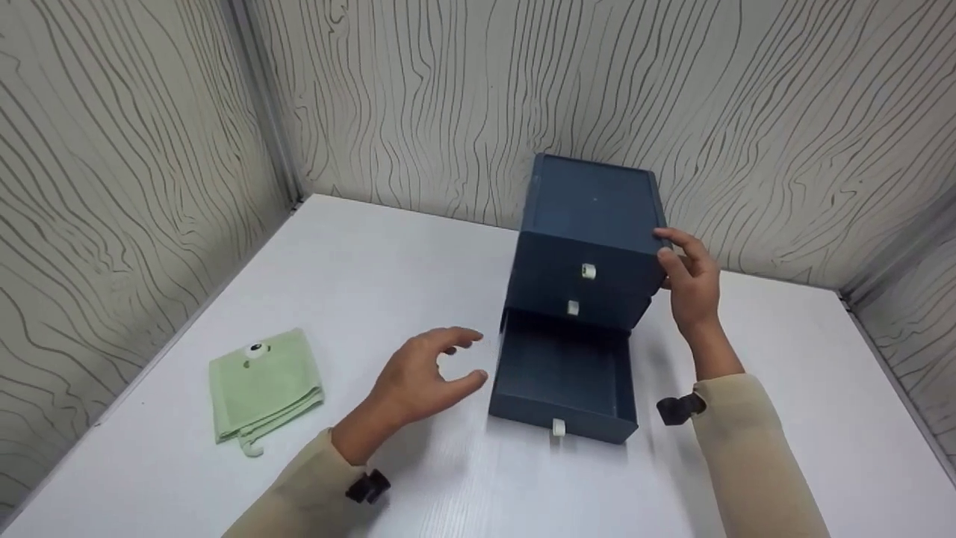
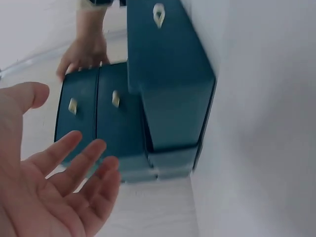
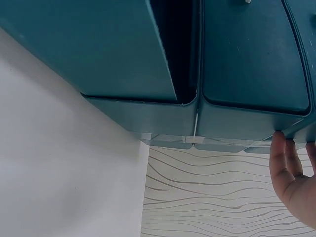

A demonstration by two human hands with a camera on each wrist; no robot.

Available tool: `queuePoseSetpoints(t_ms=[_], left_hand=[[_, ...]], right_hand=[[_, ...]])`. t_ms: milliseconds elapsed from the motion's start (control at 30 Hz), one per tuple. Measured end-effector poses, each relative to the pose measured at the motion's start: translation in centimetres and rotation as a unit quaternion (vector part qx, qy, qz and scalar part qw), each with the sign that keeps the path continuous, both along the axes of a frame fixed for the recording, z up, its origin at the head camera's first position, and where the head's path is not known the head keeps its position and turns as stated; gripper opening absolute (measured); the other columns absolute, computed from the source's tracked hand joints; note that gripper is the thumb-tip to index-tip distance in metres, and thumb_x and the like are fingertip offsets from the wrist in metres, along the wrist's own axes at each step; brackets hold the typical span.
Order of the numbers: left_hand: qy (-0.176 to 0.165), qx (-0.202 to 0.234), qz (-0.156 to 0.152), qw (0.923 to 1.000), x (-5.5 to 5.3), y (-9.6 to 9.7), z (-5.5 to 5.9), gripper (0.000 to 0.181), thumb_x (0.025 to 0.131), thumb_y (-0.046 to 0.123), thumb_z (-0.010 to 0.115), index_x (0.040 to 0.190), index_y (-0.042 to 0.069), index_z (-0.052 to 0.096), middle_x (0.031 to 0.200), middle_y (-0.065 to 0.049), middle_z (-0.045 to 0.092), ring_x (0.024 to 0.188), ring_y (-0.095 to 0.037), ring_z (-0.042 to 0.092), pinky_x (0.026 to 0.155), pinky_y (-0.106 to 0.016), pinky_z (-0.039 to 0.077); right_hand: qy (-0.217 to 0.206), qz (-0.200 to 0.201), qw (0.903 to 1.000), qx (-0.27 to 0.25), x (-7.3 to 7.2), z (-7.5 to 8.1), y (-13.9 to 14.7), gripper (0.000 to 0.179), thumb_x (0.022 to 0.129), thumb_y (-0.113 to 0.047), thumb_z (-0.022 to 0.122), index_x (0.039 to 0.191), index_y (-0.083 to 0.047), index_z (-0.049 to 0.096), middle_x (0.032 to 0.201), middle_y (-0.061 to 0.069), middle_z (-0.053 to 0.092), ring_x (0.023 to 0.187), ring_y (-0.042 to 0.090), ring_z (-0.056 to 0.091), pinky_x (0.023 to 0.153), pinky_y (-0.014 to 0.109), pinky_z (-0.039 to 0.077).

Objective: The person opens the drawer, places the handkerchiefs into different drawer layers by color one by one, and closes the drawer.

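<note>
A dark blue drawer box (image 1: pixel 594 198) with small white pull tabs stands toward the back of the table. Its bottom drawer (image 1: pixel 564 422) is pulled out to the front, and its bare inner floor shows. My right hand (image 1: pixel 693 282) touches the box's upper right edge, fingertips over the rim and thumb near the front corner. In the right wrist view the fingers (image 3: pixel 279 153) lie against the box's side wall. Left of the pulled-out drawer hovers my left hand (image 1: pixel 418 377), thumb and fingers spread apart, holding nothing.
On the left of the white table (image 1: pixel 396 254) lies a folded light green cloth item (image 1: pixel 265 381) with a cartoon eye and a small hook-like strap. Wall panels (image 1: pixel 433 97) with a wood-grain line pattern enclose the table at the back and sides.
</note>
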State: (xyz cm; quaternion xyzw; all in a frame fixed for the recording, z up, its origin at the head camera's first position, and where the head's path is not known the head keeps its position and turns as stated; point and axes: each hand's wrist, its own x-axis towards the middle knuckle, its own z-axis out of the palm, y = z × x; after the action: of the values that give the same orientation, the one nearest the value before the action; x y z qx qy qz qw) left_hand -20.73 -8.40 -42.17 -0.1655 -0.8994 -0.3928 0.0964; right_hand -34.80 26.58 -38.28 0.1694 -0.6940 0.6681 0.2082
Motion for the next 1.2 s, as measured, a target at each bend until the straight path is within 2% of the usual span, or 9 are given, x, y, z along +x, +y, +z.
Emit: queuePoseSetpoints(t_ms=[200, 300, 467, 667, 833, 933, 1100, 1200], left_hand=[[-0.020, -0.007, 0.064, 0.9977, -0.3, -3.6, 0.3, 0.050, 0.082, 0.040, 0.071, 0.128, 0.024, 0.060, 0.125, 0.004, 0.063, 0.112, -0.018, 0.060, 0.089, -0.039, 0.052], [-0.037, -0.014, 0.089, 0.9953, -0.1, -5.6, 0.4, 0.054, 0.081, 0.039, 0.072, 0.131, 0.024, 0.057, 0.126, 0.000, 0.062, 0.112, -0.022, 0.060, 0.089, -0.042, 0.051], [-0.076, -0.048, 0.120, 0.9887, 0.4, -9.1, 0.4, 0.062, 0.082, 0.042, 0.071, 0.137, 0.022, 0.050, 0.130, -0.007, 0.060, 0.115, -0.029, 0.059, 0.089, -0.047, 0.051], [-0.141, -0.085, 0.133, 0.9773, 1.0, -12.6, 0.0, 0.075, 0.083, 0.048, 0.069, 0.145, 0.018, 0.040, 0.134, -0.014, 0.056, 0.120, -0.033, 0.056, 0.089, -0.049, 0.050], [-0.157, -0.139, 0.143, 0.9673, 1.4, -14.6, -0.9, 0.083, 0.081, 0.051, 0.070, 0.146, 0.012, 0.036, 0.139, -0.020, 0.050, 0.123, -0.038, 0.052, 0.092, -0.055, 0.046], [-0.158, -0.164, 0.147, 0.9625, 1.6, -15.2, -1.5, 0.085, 0.079, 0.049, 0.071, 0.145, 0.009, 0.037, 0.139, -0.022, 0.048, 0.122, -0.039, 0.051, 0.094, -0.056, 0.044], [-0.196, -0.162, 0.147, 0.9560, 1.8, -15.7, -2.1, 0.086, 0.077, 0.047, 0.074, 0.144, 0.007, 0.039, 0.138, -0.023, 0.048, 0.125, -0.041, 0.048, 0.097, -0.059, 0.041], [-0.207, -0.162, 0.145, 0.9537, 1.9, -15.9, -2.4, 0.085, 0.076, 0.045, 0.076, 0.143, 0.005, 0.040, 0.134, -0.023, 0.051, 0.121, -0.039, 0.052, 0.095, -0.057, 0.043]], right_hand=[[-0.003, -0.004, 1.0000, 0.005, -0.2, 0.0, 0.0, 0.033, 0.094, -0.015, 0.055, 0.123, -0.004, 0.062, 0.103, 0.006, 0.054, 0.066, 0.007, 0.055, 0.055, 0.019, 0.049], [-0.006, 0.000, 1.0000, -0.001, -0.1, 0.0, -0.1, 0.033, 0.094, -0.014, 0.055, 0.124, -0.004, 0.062, 0.100, 0.005, 0.056, 0.066, 0.008, 0.057, 0.054, 0.019, 0.050], [-0.006, 0.002, 1.0000, 0.005, 0.0, 0.0, -0.1, 0.034, 0.094, -0.014, 0.055, 0.125, -0.003, 0.061, 0.094, 0.004, 0.058, 0.066, 0.008, 0.058, 0.054, 0.020, 0.050], [-0.002, -0.007, 0.9998, 0.018, 0.0, 0.1, 0.2, 0.033, 0.095, -0.015, 0.054, 0.125, -0.004, 0.061, 0.093, 0.004, 0.056, 0.063, 0.008, 0.055, 0.053, 0.019, 0.049], [-0.003, -0.005, 0.9998, 0.020, 0.1, 0.1, 0.2, 0.034, 0.095, -0.015, 0.054, 0.126, -0.004, 0.061, 0.103, 0.005, 0.055, 0.066, 0.008, 0.056, 0.053, 0.019, 0.049], [-0.004, -0.005, 0.9997, 0.022, 0.1, 0.1, 0.2, 0.035, 0.095, -0.015, 0.053, 0.127, -0.004, 0.060, 0.107, 0.004, 0.054, 0.068, 0.008, 0.057, 0.054, 0.019, 0.050], [-0.010, -0.015, 0.9994, 0.031, 0.1, 0.1, 0.2, 0.035, 0.095, -0.017, 0.054, 0.127, -0.006, 0.060, 0.111, 0.003, 0.055, 0.072, 0.008, 0.059, 0.055, 0.019, 0.051], [-0.014, -0.020, 0.9992, 0.032, 0.1, 0.1, 0.2, 0.034, 0.094, -0.017, 0.054, 0.127, -0.007, 0.061, 0.112, 0.003, 0.055, 0.073, 0.008, 0.060, 0.056, 0.019, 0.051]])
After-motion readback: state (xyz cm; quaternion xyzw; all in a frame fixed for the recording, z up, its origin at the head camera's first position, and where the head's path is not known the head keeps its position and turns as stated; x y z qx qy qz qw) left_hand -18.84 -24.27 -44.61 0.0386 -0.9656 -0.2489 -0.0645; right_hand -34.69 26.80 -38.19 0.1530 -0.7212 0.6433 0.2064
